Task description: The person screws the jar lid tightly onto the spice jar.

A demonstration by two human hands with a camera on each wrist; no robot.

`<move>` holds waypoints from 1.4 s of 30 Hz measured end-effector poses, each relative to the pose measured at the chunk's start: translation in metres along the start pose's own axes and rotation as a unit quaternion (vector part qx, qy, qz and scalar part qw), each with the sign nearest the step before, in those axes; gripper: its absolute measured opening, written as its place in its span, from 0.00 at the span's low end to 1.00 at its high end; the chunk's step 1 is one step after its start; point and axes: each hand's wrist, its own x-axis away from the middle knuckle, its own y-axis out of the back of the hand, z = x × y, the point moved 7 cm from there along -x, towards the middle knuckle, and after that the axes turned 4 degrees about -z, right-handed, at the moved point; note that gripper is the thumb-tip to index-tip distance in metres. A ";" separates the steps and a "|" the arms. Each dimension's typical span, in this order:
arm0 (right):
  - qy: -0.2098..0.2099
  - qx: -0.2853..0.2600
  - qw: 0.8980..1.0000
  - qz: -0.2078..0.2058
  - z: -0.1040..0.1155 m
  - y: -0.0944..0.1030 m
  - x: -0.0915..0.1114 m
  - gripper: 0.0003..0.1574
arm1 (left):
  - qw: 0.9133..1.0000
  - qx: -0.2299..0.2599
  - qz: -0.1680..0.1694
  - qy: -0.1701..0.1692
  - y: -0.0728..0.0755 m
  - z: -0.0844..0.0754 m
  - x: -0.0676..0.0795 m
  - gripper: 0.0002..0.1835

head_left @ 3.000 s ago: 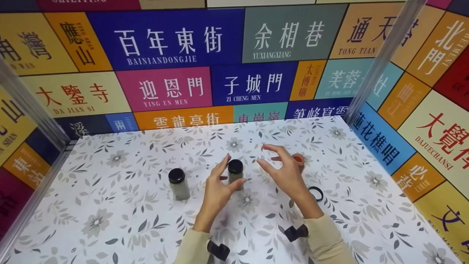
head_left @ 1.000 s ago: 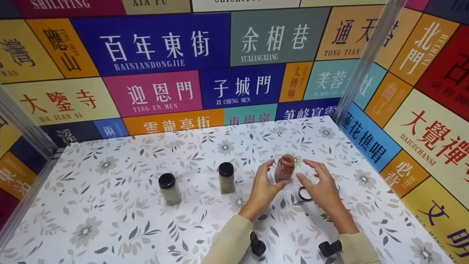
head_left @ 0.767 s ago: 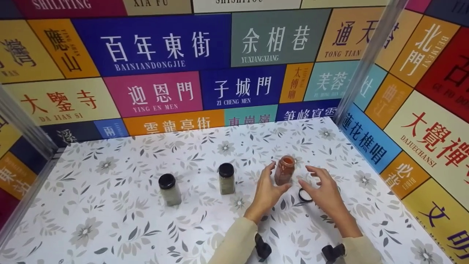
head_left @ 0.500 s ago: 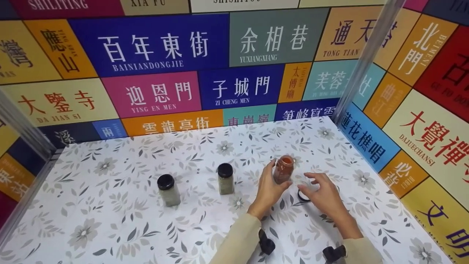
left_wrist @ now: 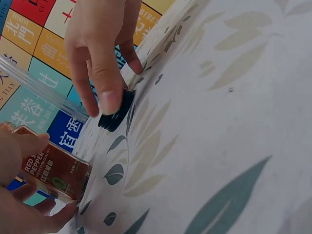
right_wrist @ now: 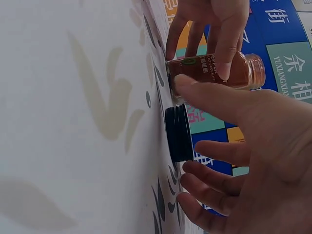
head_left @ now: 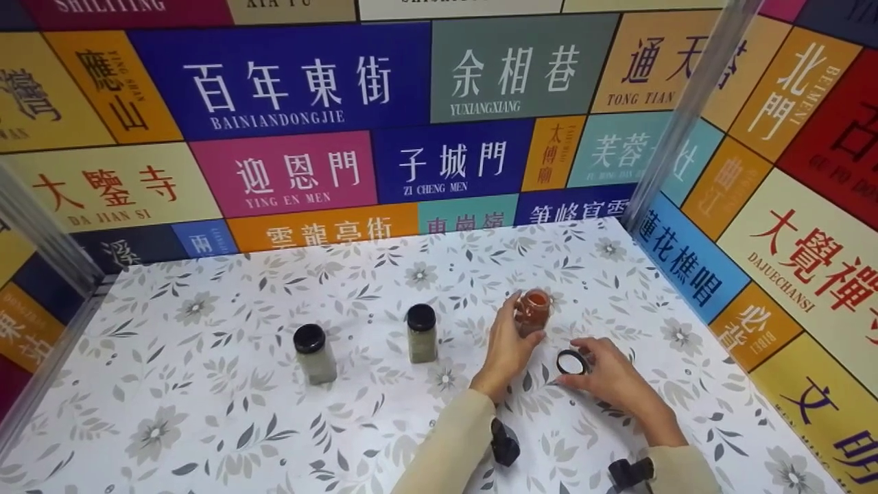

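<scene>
My left hand [head_left: 507,346] grips an uncapped jar of red pepper powder [head_left: 535,310], thumb across the front and fingers behind. In the left wrist view the jar [left_wrist: 61,170] stands upright with its label facing me. To its right, a black screw lid [right_wrist: 179,134] lies upside down on the table, its pale inside showing in the head view. My right hand [head_left: 614,374] is spread around this lid, thumb on the near side and index finger on the far side. In the right wrist view a gap shows between the thumb and the lid.
Two more spice jars with black caps stand to the left, a middle jar [head_left: 422,334] and a far-left jar [head_left: 315,353]. A floral cloth [head_left: 233,384] covers the table. Printed wall panels [head_left: 295,82] border the back and sides.
The left hand has gone from the middle jar to the red pepper jar and closed around it. The right hand has come down to the lid. The red pepper jar has shifted slightly left.
</scene>
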 end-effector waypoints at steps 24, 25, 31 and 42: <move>0.023 0.012 0.999 -0.019 0.003 0.002 0.001 0.31 | 0.999 0.027 0.044 -0.003 -0.006 0.002 -0.003 0.30; 0.018 0.014 1.000 -0.020 0.003 0.003 0.001 0.30 | 0.998 0.030 0.050 0.002 -0.007 0.002 -0.004 0.30; -0.002 0.010 1.000 -0.013 0.006 0.006 -0.002 0.31 | 0.998 0.034 0.057 -0.003 -0.006 0.003 -0.007 0.30; 0.025 -0.007 0.999 -0.046 0.019 0.019 -0.008 0.32 | 0.997 0.049 0.053 -0.031 -0.002 0.003 -0.008 0.29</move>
